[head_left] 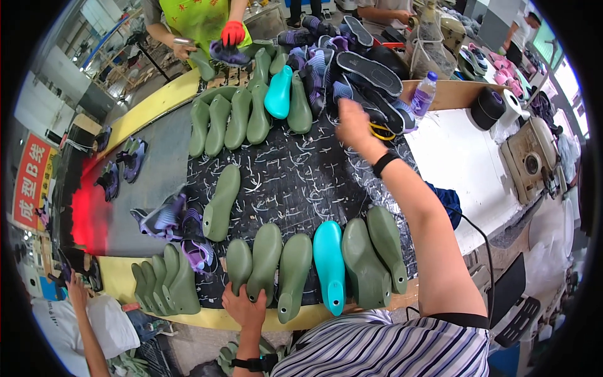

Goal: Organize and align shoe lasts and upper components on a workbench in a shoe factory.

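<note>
My left hand (244,308) is at the near edge of the table, its fingers closed round the lower end of a green shoe last (265,251). A smaller green last (239,261) stands right beside those fingers. To the right in the same row are more green lasts and a turquoise last (329,264). My right hand (355,129) is stretched out to the far side, next to a heap of purple and black shoes (367,74). Motion smears its fingers, so their grip does not show. Near its wrist is a yellow loop (382,132).
Across the table a person in a green apron (198,22) handles a shoe (227,55). Green lasts and a turquoise one (279,94) line the far side. A bottle (424,94) and thread cone (487,107) stand right. Purple shoes (164,217) lie left, by a conveyor (157,169).
</note>
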Tool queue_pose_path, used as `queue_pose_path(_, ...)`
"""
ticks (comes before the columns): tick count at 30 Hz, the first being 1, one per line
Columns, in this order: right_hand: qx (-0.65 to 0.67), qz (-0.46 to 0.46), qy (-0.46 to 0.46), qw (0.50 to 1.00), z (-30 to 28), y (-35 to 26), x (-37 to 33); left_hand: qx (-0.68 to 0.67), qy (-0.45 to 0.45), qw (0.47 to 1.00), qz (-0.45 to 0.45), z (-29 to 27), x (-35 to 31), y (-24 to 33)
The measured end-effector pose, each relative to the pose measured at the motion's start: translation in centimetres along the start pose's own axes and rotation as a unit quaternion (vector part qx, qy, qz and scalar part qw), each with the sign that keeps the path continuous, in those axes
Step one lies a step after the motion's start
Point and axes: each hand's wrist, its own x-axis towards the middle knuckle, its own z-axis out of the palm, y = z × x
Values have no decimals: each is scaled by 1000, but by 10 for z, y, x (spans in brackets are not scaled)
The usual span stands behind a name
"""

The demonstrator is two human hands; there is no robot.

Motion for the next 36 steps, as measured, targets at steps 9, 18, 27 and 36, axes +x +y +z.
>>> queue_pose_path(9, -56, 31, -34, 997, -3, 97, 1, -2, 7, 1000, 9, 6, 0, -4)
queue_pose_path(18, 538, 130, -144, 820, -107, 11, 2, -8, 24, 1000, 10, 9, -1, -8)
queue_pose_path(27, 773, 180, -307, 525, -14, -252, -11, -4, 34, 999, 8, 6, -5, -8)
queue_pose_path(36, 450, -73, -334, 825, 43, -260, -32, -5, 24, 1000, -9, 3, -1, -4)
